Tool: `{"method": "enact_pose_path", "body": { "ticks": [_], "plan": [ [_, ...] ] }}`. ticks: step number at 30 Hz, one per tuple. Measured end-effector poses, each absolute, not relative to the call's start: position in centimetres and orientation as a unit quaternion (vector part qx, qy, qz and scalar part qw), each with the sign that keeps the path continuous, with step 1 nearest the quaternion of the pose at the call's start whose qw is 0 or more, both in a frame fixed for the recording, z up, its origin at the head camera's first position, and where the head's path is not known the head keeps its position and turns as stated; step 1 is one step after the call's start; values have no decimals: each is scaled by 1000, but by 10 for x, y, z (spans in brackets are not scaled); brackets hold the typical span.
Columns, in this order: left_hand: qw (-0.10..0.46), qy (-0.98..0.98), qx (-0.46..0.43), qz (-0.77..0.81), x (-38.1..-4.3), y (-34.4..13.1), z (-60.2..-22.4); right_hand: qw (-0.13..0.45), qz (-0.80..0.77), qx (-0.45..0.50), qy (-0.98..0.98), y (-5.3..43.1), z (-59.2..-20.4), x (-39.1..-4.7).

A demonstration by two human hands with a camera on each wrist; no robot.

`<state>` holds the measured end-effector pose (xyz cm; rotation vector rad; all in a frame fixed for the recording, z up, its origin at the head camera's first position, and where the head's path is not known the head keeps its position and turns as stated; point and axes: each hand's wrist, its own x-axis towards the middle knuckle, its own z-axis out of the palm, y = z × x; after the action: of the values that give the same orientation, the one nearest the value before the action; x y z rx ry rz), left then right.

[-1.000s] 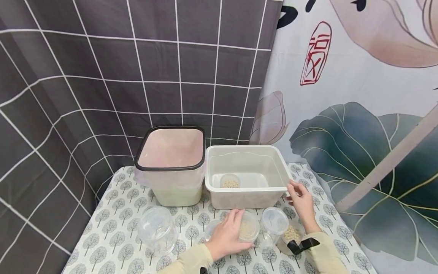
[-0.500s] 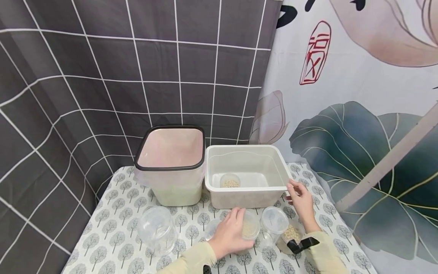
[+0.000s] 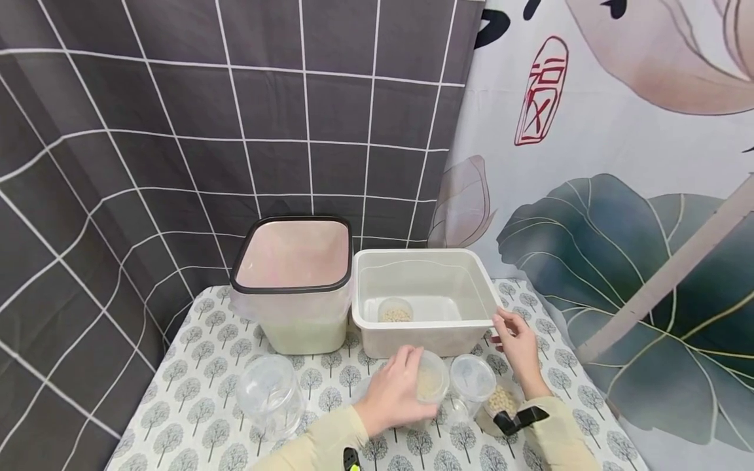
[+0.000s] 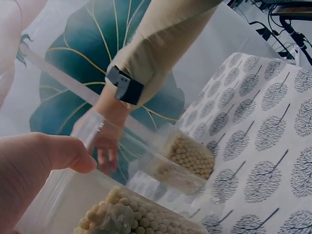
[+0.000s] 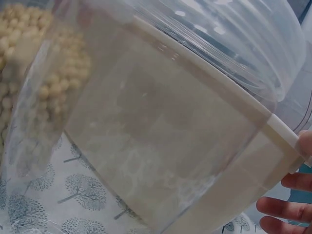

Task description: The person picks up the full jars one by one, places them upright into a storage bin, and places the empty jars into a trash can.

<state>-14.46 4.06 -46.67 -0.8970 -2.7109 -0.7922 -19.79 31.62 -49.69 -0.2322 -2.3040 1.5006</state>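
Observation:
My left hand (image 3: 391, 396) grips a clear plastic jar (image 3: 434, 378) of pale round beans, just in front of the white tub. In the left wrist view the thumb (image 4: 73, 155) presses the jar's side, and beans (image 4: 146, 219) lie heaped inside. With thumb and fingers, my right hand (image 3: 520, 353) holds the right front corner of the white tub (image 3: 421, 341). A small round cup of beans (image 3: 396, 311) sits inside that tub. Another clear jar (image 3: 473, 383) stands right of the held one, and beside it a bean-filled jar (image 3: 502, 399), partly hidden by the right wrist.
A tall bin (image 3: 309, 327) with a black rim stands left of the tub. Clear plastic containers (image 3: 271, 396) are at the table's left front. A tree-print cloth (image 3: 200, 392) covers the table. Dark gridded fabric (image 3: 265, 111) hangs behind.
My left hand has moved slightly up and toward the tub, carrying the bean jar with it. My right hand keeps its place on the tub's corner.

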Motion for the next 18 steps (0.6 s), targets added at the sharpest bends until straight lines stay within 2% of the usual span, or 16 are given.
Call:
{"method": "enact_pose_path", "body": {
  "ticks": [7,18],
  "plan": [
    [92,-911,-307,-261,-149,38,-446,160,507,-130,-837,313,-491,-198],
    [115,-907,-308,-263,-160,32,-400,169,509,-129,-834,310,-487,-196]
  ]
}}
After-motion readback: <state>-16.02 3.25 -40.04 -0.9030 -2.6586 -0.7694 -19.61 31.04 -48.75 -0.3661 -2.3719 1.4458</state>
